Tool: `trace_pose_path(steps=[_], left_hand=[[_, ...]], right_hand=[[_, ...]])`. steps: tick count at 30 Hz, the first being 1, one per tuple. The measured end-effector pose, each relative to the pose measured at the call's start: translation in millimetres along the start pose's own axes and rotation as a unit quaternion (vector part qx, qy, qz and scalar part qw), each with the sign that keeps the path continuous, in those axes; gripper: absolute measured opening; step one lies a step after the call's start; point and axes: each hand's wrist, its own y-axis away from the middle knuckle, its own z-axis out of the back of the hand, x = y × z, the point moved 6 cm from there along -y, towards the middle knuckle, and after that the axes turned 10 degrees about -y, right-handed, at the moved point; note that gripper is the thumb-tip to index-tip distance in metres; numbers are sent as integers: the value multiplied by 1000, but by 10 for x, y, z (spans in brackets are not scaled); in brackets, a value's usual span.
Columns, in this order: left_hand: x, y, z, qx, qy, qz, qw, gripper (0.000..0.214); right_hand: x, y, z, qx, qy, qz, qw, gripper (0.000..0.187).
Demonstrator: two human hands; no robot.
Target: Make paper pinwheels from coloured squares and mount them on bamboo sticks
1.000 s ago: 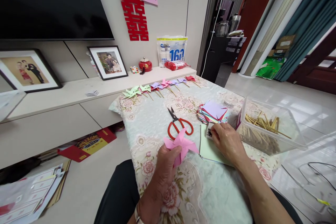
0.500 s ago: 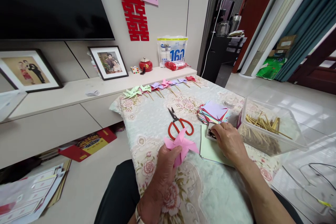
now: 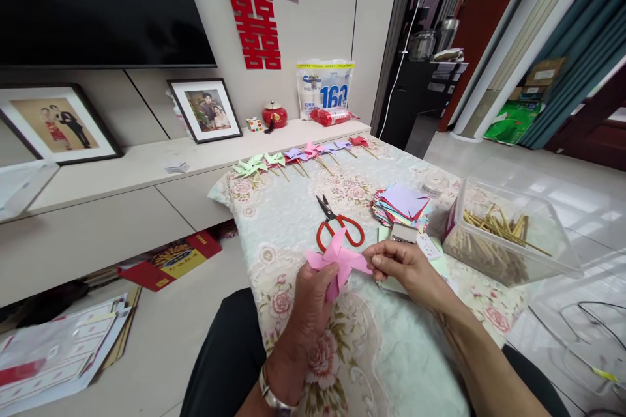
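Your left hand (image 3: 308,303) is clenched around the lower part of a pink pinwheel (image 3: 337,262), thumb across the front, holding it upright just above the near part of the surface (image 3: 288,221), below the scissors (image 3: 340,227). Your right hand (image 3: 408,267) sits just beside the pinwheel's right blade with its fingertips (image 3: 375,262) pinched together. They are too small in view to tell whether they hold anything or touch the paper.

The pinwheel looks like folded craft paper, so judge it very light, soft and easy to crease. The blades would probably buckle under a hard squeeze and tear at the folds. Its paper face should give dry fingers enough friction. The safest hold is likely low and near the centre, where the layers overlap and are stiffest, as your left hand has it. Touch the blades only lightly by their edges.

A second ago your right hand lay further right, over the small box (image 3: 403,232) on the pale green sheet (image 3: 443,265). It has since left the box, which now shows uncovered, and come across to the pinwheel. Your left hand and the pinwheel have hardly moved, and the view has tipped slightly.
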Motion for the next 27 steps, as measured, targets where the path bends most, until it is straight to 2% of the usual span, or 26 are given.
trace_pose_path(steps=[3,11,22,27], left_hand=[[-36,14,-22,9,18,7,1000,12],[-56,24,-28,13,55,2,998,15],[-60,54,-24,24,59,1,998,22],[-100,54,-9,-3,-1,-3,1000,28]], right_hand=[[-37,-8,7,10,-51,-12,999,42],[-44,-3,32,-15,-134,-21,991,32],[-82,-7,-20,-21,-124,-45,991,32],[-100,-3,-41,-9,-171,-58,984,30]])
